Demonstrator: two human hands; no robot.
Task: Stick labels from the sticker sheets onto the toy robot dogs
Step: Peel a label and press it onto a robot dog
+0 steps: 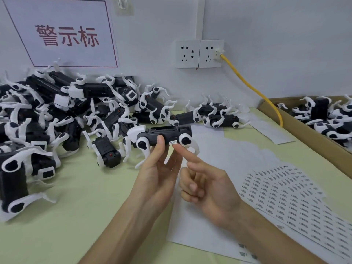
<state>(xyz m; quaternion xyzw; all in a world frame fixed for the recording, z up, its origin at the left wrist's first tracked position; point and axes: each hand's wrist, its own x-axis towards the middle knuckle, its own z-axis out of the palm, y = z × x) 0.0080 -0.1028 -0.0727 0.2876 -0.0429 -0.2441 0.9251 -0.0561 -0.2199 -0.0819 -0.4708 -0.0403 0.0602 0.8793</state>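
Note:
My left hand (158, 174) holds a black-and-white toy robot dog (167, 135) up above the table, thumb on its near side, fingers behind it. A small white label (173, 142) sits on the dog's black flank. My right hand (205, 183) has its index finger stretched out, the tip just below the label; the other fingers are curled into the palm and hold nothing. Sticker sheets (297, 199) with rows of printed labels fan out on the table at the right.
A big pile of toy dogs (57, 115) fills the left and back of the green table. A cardboard box (308, 130) with more dogs stands at the right. Peeled backing sheets (224, 155) lie under my hands. A yellow cable (253, 88) runs from the wall socket.

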